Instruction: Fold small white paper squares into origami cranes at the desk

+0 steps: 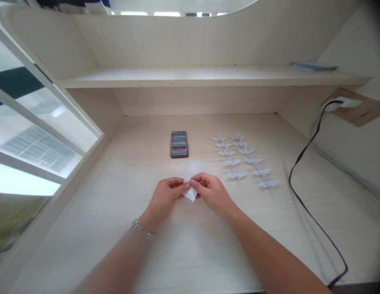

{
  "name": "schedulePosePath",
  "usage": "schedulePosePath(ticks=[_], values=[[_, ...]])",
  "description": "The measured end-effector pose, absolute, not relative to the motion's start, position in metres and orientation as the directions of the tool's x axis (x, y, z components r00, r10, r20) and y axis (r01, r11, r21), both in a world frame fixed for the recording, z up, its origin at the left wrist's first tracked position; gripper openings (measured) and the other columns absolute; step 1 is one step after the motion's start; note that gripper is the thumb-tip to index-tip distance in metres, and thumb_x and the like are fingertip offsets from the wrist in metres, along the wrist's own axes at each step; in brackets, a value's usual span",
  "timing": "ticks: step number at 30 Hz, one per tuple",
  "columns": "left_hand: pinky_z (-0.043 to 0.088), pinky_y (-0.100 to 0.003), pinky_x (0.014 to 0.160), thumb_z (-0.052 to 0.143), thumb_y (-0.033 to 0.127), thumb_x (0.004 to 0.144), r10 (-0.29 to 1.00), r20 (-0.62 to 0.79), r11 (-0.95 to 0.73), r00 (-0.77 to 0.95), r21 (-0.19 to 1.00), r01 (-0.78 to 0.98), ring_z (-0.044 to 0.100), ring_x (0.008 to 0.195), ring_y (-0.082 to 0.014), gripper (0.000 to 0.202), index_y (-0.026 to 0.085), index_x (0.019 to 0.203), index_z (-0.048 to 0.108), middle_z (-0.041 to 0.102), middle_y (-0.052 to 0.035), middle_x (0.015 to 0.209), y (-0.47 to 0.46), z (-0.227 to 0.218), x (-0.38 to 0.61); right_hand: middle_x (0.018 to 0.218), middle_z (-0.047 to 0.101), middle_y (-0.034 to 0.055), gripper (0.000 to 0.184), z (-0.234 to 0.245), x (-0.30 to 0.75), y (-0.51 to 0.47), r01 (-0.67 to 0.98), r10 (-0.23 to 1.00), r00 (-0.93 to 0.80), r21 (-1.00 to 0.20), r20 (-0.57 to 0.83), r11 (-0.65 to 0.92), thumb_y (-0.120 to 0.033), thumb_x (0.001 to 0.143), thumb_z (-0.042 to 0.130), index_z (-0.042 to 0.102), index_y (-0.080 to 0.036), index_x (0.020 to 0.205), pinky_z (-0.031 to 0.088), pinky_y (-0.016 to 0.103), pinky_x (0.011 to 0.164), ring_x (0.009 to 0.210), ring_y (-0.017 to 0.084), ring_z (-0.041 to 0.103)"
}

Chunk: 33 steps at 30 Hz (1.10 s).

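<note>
A small folded white paper (191, 194) is pinched between both hands above the desk, its pointed end toward me. My left hand (168, 194) grips its left side with thumb and fingers closed, and a silver bracelet (143, 230) circles that wrist. On the other side, my right hand (212, 191) pinches the paper near its upper right edge. The fingertips hide part of the folds. To the right of my hands, several white paper cranes (231, 162) stand on the desk in two slanting rows.
Beyond my hands lies a dark rectangular object (179, 144), its face blurred. A black cable (303, 206) runs from a wall socket (355, 107) down the right side. A shelf (190, 75) spans the back, with a flat item (315, 66) on it. A barred window (39, 118) is at left.
</note>
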<state>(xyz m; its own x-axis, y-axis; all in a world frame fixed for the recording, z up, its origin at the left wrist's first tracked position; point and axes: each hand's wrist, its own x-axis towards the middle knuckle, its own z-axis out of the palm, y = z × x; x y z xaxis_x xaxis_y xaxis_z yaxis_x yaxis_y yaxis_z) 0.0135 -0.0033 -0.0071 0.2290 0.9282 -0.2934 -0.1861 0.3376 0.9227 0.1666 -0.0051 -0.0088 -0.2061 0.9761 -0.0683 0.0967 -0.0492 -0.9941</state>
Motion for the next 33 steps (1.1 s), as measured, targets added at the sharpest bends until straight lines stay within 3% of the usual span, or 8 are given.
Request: schedulePosePath(ticks=[4,13,23,33], values=[[0.044,-0.026,0.063,0.072,0.028,0.062,0.904,-0.331,0.387,0.270,0.903,-0.187,0.058,0.064,-0.0137,0.017,0.013,0.071,0.068,0.065,-0.0036,0.070,-0.004,-0.003,0.013,0.079,0.068,0.0044,0.014,-0.001,0.172,-0.005,0.269,0.988,-0.139,-0.958,0.063,0.099,-0.027,0.075,0.058,0.068,-0.018,0.080,0.048,0.027,0.063,0.073,0.017,0.062],[0.040,-0.023,0.053,0.070,0.023,0.060,0.839,-0.387,0.439,0.383,0.897,-0.057,0.053,0.056,-0.0122,0.012,0.013,0.065,0.067,0.060,-0.0035,0.062,-0.008,0.002,0.012,0.083,0.069,0.0064,0.022,-0.001,0.173,-0.004,0.033,0.982,-0.187,-0.999,-0.035,-0.029,-0.020,0.069,0.062,0.064,-0.016,0.090,0.050,0.030,0.069,0.075,0.017,0.065],[0.038,-0.023,0.053,0.070,0.019,0.058,0.770,-0.444,0.519,0.457,0.854,-0.044,0.052,0.054,-0.0112,0.010,0.012,0.058,0.064,0.057,-0.0018,0.058,-0.009,0.003,0.009,0.079,0.068,0.0048,0.024,0.000,0.177,-0.003,0.018,0.979,-0.205,-1.000,0.016,0.020,-0.011,0.065,0.061,0.064,-0.016,0.088,0.050,0.028,0.066,0.072,0.015,0.064],[0.036,-0.024,0.049,0.069,0.018,0.058,0.738,-0.470,0.541,0.484,0.841,-0.010,0.050,0.050,-0.0110,0.008,0.012,0.059,0.065,0.057,-0.0029,0.056,-0.010,0.003,0.008,0.068,0.064,0.0015,0.010,-0.004,0.177,-0.002,-0.001,0.982,-0.185,-1.000,0.021,0.021,-0.019,0.067,0.065,0.063,-0.016,0.076,0.047,0.024,0.058,0.061,0.012,0.059]])
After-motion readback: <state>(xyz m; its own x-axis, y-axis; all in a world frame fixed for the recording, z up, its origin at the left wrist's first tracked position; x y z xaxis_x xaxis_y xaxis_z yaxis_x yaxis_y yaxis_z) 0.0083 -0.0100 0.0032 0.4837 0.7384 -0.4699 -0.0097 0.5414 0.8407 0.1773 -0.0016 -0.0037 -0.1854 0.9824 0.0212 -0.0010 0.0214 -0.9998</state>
